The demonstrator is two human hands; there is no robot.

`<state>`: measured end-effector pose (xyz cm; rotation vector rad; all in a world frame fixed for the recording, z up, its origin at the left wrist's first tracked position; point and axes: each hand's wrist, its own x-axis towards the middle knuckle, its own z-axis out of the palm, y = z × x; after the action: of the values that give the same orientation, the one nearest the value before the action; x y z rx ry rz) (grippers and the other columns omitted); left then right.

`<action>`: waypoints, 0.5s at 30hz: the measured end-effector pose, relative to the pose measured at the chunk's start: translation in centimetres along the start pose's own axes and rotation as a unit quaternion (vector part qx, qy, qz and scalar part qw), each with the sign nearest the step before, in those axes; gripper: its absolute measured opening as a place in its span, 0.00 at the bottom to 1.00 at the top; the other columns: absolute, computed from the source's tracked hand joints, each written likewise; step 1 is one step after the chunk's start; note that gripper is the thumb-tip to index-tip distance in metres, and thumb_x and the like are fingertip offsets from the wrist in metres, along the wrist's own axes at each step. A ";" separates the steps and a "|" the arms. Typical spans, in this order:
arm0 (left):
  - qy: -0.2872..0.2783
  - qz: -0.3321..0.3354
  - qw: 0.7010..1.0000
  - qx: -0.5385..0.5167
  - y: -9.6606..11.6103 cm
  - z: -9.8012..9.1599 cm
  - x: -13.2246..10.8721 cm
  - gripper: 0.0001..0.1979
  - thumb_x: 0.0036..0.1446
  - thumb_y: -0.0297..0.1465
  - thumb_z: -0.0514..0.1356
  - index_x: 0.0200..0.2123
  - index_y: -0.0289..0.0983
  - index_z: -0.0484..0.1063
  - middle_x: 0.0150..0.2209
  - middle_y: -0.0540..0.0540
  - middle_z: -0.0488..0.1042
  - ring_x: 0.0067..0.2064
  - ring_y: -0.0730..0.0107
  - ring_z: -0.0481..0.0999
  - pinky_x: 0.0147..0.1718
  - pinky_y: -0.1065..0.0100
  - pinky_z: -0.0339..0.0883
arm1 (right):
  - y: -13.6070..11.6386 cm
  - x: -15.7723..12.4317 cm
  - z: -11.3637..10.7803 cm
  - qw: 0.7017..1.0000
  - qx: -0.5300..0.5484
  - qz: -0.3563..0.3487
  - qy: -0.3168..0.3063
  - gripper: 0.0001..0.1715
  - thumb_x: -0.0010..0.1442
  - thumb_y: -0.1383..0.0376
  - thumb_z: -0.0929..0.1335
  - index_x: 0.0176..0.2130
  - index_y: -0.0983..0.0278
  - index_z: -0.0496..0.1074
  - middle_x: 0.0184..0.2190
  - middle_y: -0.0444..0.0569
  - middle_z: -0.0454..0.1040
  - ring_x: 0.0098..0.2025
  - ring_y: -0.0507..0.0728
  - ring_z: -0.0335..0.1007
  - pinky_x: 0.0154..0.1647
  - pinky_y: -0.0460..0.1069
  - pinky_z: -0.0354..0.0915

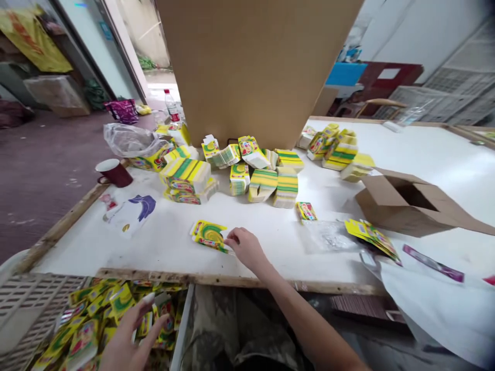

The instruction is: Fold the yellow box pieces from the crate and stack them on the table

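Note:
A small yellow-and-green printed carton (209,234) lies on the white tabletop near its front edge. My right hand (247,250) has its fingers closed at the carton's right end, where they cover part of it. Lower left, my left hand (131,337) is held with fingers spread and nothing in them, over a crate (29,314) of pale slatted plastic. Many similar yellow cartons (83,340) lie heaped in that crate. Bundled stacks of flat cartons (185,175) stand farther back on the table, beyond my right hand.
A tall brown cardboard panel (251,67) rises behind the stacks. On the right are an open cardboard box (402,206), loose flat cartons (371,237) and a clear plastic bag (328,236). A maroon mug (116,172) stands at the left edge, near a bottle (172,108).

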<state>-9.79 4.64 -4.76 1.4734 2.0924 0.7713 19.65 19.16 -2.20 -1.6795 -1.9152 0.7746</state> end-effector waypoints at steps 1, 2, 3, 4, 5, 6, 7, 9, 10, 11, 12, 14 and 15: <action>-0.022 0.025 0.999 -0.020 1.0 0.9 0.1 0.28 0.44 0.52 0.62 0.44 0.39 0.71 0.43 0.42 0.80 0.43 0.53 0.80 0.44 0.55 0.75 | -0.6 0.4 0.6 1.000 -0.025 0.006 0.000 0.07 0.59 0.61 0.69 0.38 0.62 0.74 0.37 0.50 0.75 0.40 0.56 0.70 0.41 0.48 0.62; -0.034 0.048 0.997 -0.040 1.9 1.7 0.3 0.27 0.46 0.50 0.61 0.44 0.39 0.71 0.43 0.42 0.80 0.43 0.54 0.80 0.45 0.56 0.74 | -1.1 0.7 1.3 0.999 -0.050 0.015 0.001 0.11 0.57 0.60 0.71 0.39 0.63 0.73 0.39 0.52 0.74 0.42 0.58 0.69 0.42 0.50 0.61; -0.046 0.065 0.996 -0.050 2.8 2.3 0.4 0.25 0.48 0.48 0.61 0.45 0.39 0.71 0.43 0.42 0.80 0.43 0.55 0.80 0.45 0.57 0.74 | -1.5 1.1 1.9 0.997 -0.073 0.025 0.001 0.14 0.55 0.59 0.72 0.40 0.64 0.73 0.40 0.54 0.73 0.44 0.60 0.68 0.43 0.51 0.61; -0.050 0.080 0.994 -0.057 3.5 2.7 0.5 0.24 0.48 0.47 0.62 0.45 0.38 0.71 0.42 0.41 0.80 0.43 0.56 0.80 0.44 0.58 0.75 | -1.8 1.4 2.4 0.995 -0.094 0.034 -0.002 0.16 0.54 0.59 0.73 0.41 0.64 0.73 0.41 0.56 0.73 0.44 0.62 0.68 0.43 0.52 0.61; -0.057 0.093 0.992 -0.063 4.1 2.9 0.6 0.23 0.49 0.46 0.62 0.45 0.38 0.71 0.42 0.41 0.80 0.43 0.56 0.80 0.44 0.58 0.75 | -1.9 1.6 2.8 0.993 -0.112 0.041 -0.006 0.16 0.53 0.59 0.73 0.40 0.65 0.73 0.40 0.57 0.72 0.44 0.63 0.67 0.43 0.52 0.61; -0.067 0.100 0.991 -0.065 4.7 3.0 0.6 0.22 0.50 0.44 0.62 0.45 0.38 0.71 0.42 0.41 0.79 0.43 0.56 0.80 0.44 0.58 0.74 | -2.0 1.8 3.2 0.991 -0.127 0.044 -0.010 0.16 0.53 0.60 0.73 0.40 0.65 0.73 0.40 0.57 0.72 0.44 0.63 0.67 0.43 0.53 0.61; -0.078 0.100 0.990 -0.069 5.1 3.0 0.6 0.21 0.51 0.42 0.62 0.46 0.38 0.71 0.43 0.40 0.79 0.44 0.57 0.79 0.45 0.58 0.74 | -2.0 1.8 3.4 0.989 -0.138 0.045 -0.015 0.15 0.53 0.61 0.73 0.40 0.66 0.73 0.40 0.57 0.72 0.45 0.63 0.67 0.43 0.53 0.61; -0.095 0.082 0.989 -0.078 5.9 3.0 0.4 0.19 0.53 0.39 0.61 0.48 0.38 0.70 0.44 0.40 0.78 0.46 0.58 0.78 0.47 0.58 0.72 | -2.0 1.8 3.6 0.987 -0.154 0.038 -0.021 0.14 0.55 0.62 0.72 0.41 0.66 0.72 0.41 0.57 0.72 0.45 0.63 0.67 0.44 0.52 0.61; -0.099 0.070 0.989 -0.088 6.1 3.0 0.2 0.19 0.53 0.37 0.61 0.48 0.38 0.70 0.44 0.40 0.78 0.47 0.58 0.78 0.48 0.59 0.71 | -1.9 1.7 3.6 0.986 -0.159 0.033 -0.023 0.14 0.55 0.63 0.72 0.41 0.67 0.72 0.41 0.57 0.71 0.46 0.63 0.67 0.45 0.52 0.60; -0.100 0.057 0.988 -0.101 6.3 3.2 -0.1 0.19 0.53 0.35 0.61 0.48 0.38 0.71 0.44 0.40 0.78 0.47 0.58 0.77 0.49 0.59 0.70 | -1.9 1.6 3.6 0.986 -0.162 0.028 -0.023 0.13 0.56 0.64 0.71 0.41 0.67 0.72 0.42 0.57 0.71 0.46 0.63 0.67 0.46 0.52 0.60; -0.100 0.049 0.987 -0.118 6.4 3.5 -0.3 0.19 0.52 0.33 0.61 0.48 0.38 0.71 0.45 0.40 0.78 0.47 0.59 0.77 0.49 0.60 0.69 | -1.9 1.5 3.6 0.986 -0.165 0.025 -0.021 0.12 0.57 0.64 0.70 0.41 0.68 0.72 0.41 0.58 0.72 0.45 0.63 0.67 0.46 0.53 0.60; -0.109 0.032 0.983 -0.146 6.2 4.3 -0.6 0.20 0.50 0.33 0.63 0.48 0.39 0.72 0.45 0.41 0.78 0.46 0.59 0.77 0.49 0.61 0.68 | -1.8 1.5 3.6 0.986 -0.166 0.013 -0.016 0.09 0.57 0.66 0.70 0.39 0.68 0.72 0.39 0.58 0.73 0.43 0.64 0.69 0.45 0.53 0.61; -0.102 0.021 0.981 -0.165 5.9 4.9 -0.6 0.21 0.46 0.32 0.64 0.47 0.39 0.74 0.43 0.42 0.79 0.45 0.58 0.77 0.47 0.62 0.69 | -1.7 1.5 3.7 0.986 -0.165 0.008 -0.010 0.08 0.57 0.67 0.69 0.38 0.69 0.72 0.37 0.59 0.73 0.42 0.65 0.69 0.43 0.54 0.62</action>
<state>-2.36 6.53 -4.32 1.3542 1.6936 0.8931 15.68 20.11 -3.77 -1.8851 -2.1374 0.5005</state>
